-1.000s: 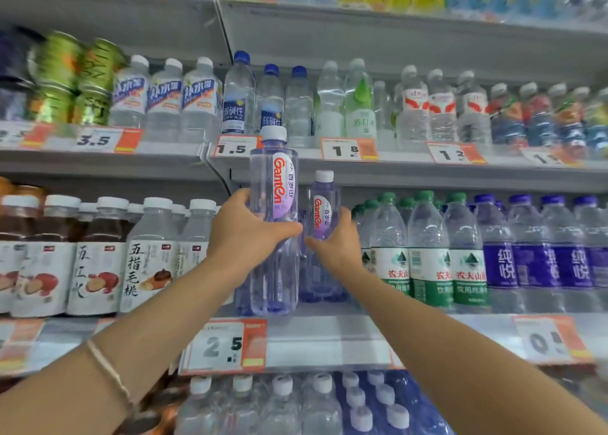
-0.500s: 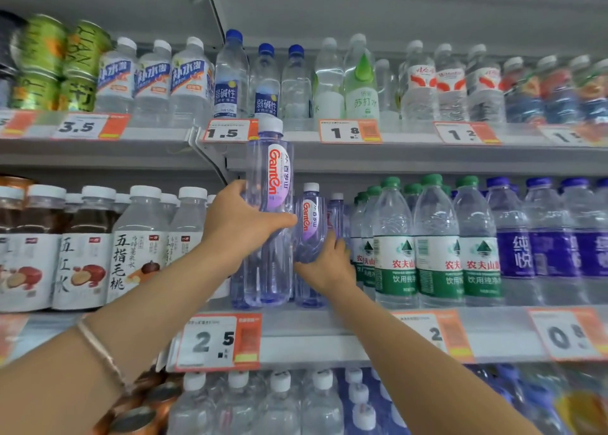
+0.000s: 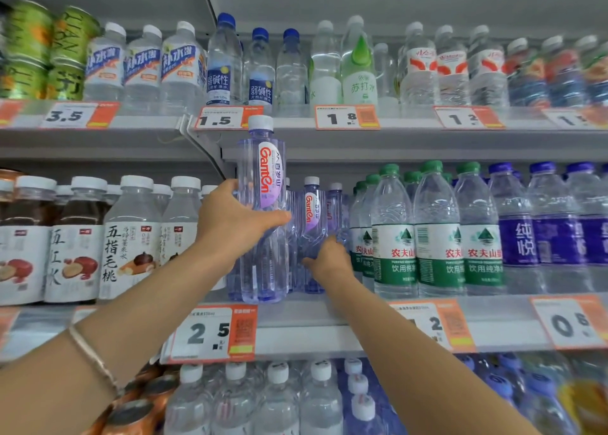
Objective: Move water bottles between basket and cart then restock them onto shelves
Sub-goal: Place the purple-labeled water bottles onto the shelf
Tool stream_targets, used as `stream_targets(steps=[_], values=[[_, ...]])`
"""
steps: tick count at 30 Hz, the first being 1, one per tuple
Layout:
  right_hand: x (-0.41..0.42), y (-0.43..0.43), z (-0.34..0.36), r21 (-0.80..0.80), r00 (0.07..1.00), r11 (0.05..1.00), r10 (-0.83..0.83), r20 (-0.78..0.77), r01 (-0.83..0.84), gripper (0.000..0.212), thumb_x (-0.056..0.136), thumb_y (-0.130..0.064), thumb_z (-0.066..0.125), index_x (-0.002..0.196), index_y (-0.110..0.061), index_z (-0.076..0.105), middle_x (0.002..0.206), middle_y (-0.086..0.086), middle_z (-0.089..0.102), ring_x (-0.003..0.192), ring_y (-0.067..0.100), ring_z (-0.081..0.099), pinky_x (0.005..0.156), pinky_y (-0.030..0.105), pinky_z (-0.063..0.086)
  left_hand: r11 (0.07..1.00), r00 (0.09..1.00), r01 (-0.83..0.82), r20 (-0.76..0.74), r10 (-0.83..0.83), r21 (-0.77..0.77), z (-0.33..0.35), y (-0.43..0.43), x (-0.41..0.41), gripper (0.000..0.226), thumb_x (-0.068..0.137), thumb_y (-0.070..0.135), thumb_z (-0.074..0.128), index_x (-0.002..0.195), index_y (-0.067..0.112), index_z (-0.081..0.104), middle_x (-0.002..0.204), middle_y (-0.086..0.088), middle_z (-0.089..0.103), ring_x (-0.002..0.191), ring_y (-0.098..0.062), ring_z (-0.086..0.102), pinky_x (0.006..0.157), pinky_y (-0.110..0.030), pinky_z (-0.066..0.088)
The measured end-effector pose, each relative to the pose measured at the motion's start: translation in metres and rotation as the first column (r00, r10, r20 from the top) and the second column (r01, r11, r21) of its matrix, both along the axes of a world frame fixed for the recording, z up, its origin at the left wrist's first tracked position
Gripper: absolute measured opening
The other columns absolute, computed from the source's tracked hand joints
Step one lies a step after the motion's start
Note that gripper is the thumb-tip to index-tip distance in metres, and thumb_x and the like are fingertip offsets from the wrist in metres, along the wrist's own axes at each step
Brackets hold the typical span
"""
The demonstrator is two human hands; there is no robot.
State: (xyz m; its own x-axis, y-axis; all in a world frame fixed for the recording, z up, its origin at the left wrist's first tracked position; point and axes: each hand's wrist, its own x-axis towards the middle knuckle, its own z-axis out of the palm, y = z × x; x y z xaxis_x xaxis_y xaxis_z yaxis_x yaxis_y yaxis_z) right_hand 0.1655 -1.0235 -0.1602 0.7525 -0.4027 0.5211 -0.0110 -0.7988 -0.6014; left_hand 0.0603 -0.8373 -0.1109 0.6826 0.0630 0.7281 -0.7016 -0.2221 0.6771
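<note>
Restocking stage, nearly placed. My left grip is wrapped round the tall Ganten bottle, base at the middle shelf front. Right grip clasps the small Ganten bottle just behind. Release left; basket and cart unseen.

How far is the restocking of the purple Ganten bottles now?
Done: one Ganten bottle stands deep on the shelf. In hand: the left hand grips a tall bottle at the front, the right hand holds a smaller bottle behind it. Left: releasing both.
</note>
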Motion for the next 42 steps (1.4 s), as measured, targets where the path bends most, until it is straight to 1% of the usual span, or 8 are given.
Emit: stream_targets(steps=[5, 13, 17, 22, 27, 33, 38, 42], values=[[0.001, -0.002, 0.0, 0.054, 0.999, 0.998, 0.013, 0.031, -0.014, 0.084, 0.086, -0.025, 0.073, 0.148, -0.006, 0.019, 0.141, 0.019, 0.043, 0.127, 0.037, 0.048, 0.1, 0.046, 0.047, 1.0, 1.0, 0.01, 0.007, -0.01, -0.007, -0.001, 0.0, 0.005, 0.054, 0.062, 0.026, 0.09, 0.104, 0.029, 0.056, 0.088, 0.012, 0.061, 0.078, -0.005, 0.058, 0.074, -0.026, 0.042], [-0.009, -0.001, 0.004, 0.082, 0.998, 0.997, 0.001, 0.06, -0.006, 0.085, 0.086, -0.042, 0.069, 0.147, -0.005, 0.022, 0.144, 0.016, 0.036, 0.124, 0.034, 0.049, 0.094, 0.042, 0.049, 0.999, 0.999, 0.013, 0.041, -0.012, -0.036, -0.004, 0.003, 0.0, 0.052, 0.064, 0.022, 0.089, 0.099, 0.031, 0.052, 0.081, 0.02, 0.056, 0.073, 0.004, 0.053, 0.062, -0.019, 0.039], [-0.043, 0.005, 0.034, -0.184, 0.97, 0.979, -0.038, 0.239, 0.083, 0.051, 0.097, -0.038, 0.049, 0.133, -0.004, 0.037, 0.134, 0.016, 0.043, 0.116, 0.032, 0.052, 0.09, 0.042, 0.047, 0.999, 0.997, -0.046, 0.065, 0.047, -0.011, 0.001, 0.002, -0.008, 0.052, 0.059, 0.024, 0.092, 0.095, 0.033, 0.056, 0.091, 0.01, 0.067, 0.083, -0.011, 0.064, 0.078, -0.029, 0.05], [-0.083, 0.0, 0.018, -0.353, 0.984, 0.922, 0.178, 0.017, -0.16, 0.046, 0.1, -0.044, 0.034, 0.121, -0.005, 0.048, 0.125, 0.017, 0.048, 0.112, 0.035, 0.051, 0.092, 0.043, 0.045, 0.998, 0.993, -0.063, 0.1, 0.065, -0.019, 0.008, -0.006, -0.018, 0.05, 0.061, 0.023, 0.091, 0.099, 0.027, 0.059, 0.085, 0.015, 0.064, 0.079, -0.004, 0.062, 0.065, -0.02, 0.044], [-0.11, -0.027, -0.034, -0.555, 0.982, 0.813, 0.11, -0.15, -0.176, 0.058, 0.102, -0.05, 0.019, 0.138, -0.01, 0.041, 0.134, 0.014, 0.046, 0.122, 0.036, 0.049, 0.096, 0.044, 0.044, 0.994, 0.99, -0.11, 0.095, 0.108, 0.007, 0.007, -0.032, -0.015, 0.059, 0.058, 0.03, 0.092, 0.109, 0.022, 0.063, 0.1, 0.007, 0.068, 0.091, -0.014, 0.065, 0.082, -0.029, 0.051], [-0.113, -0.026, -0.042, -0.578, 0.993, 0.808, 0.115, -0.04, -0.117, 0.05, 0.104, -0.043, 0.018, 0.118, -0.011, 0.054, 0.117, 0.014, 0.061, 0.103, 0.034, 0.06, 0.082, 0.04, 0.046, 0.98, 0.983, -0.166, 0.094, 0.156, 0.108, 0.006, -0.056, 0.001, 0.056, 0.058, 0.025, 0.091, 0.108, 0.018, 0.065, 0.104, -0.001, 0.071, 0.086, -0.016, 0.066, 0.075, -0.025, 0.05], [-0.111, -0.028, -0.045, -0.591, 0.992, 0.801, 0.128, 0.006, -0.099, 0.047, 0.103, -0.038, 0.021, 0.099, -0.011, 0.059, 0.103, 0.013, 0.065, 0.089, 0.032, 0.062, 0.073, 0.036, 0.044, 0.963, 0.972, -0.233, -0.003, 0.236, 0.137, 0.007, -0.063, 0.027, 0.089, 0.059, 0.035, 0.09, 0.135, 0.01, 0.051, 0.131, -0.004, 0.059, 0.113, -0.023, 0.059, 0.091, -0.028, 0.048], [-0.112, -0.028, -0.045, -0.637, 0.993, 0.767, 0.115, 0.01, -0.082, 0.044, 0.103, -0.034, 0.02, 0.08, -0.015, 0.053, 0.082, 0.01, 0.061, 0.069, 0.029, 0.052, 0.062, 0.033, 0.038, 0.925, 0.936, -0.317, -0.085, 0.34, 0.21, 0.0, -0.071, 0.039, 0.077, 0.062, 0.044, 0.087, 0.122, 0.007, 0.056, 0.108, -0.004, 0.064, 0.098, -0.026, 0.062, 0.078, -0.035, 0.053]])
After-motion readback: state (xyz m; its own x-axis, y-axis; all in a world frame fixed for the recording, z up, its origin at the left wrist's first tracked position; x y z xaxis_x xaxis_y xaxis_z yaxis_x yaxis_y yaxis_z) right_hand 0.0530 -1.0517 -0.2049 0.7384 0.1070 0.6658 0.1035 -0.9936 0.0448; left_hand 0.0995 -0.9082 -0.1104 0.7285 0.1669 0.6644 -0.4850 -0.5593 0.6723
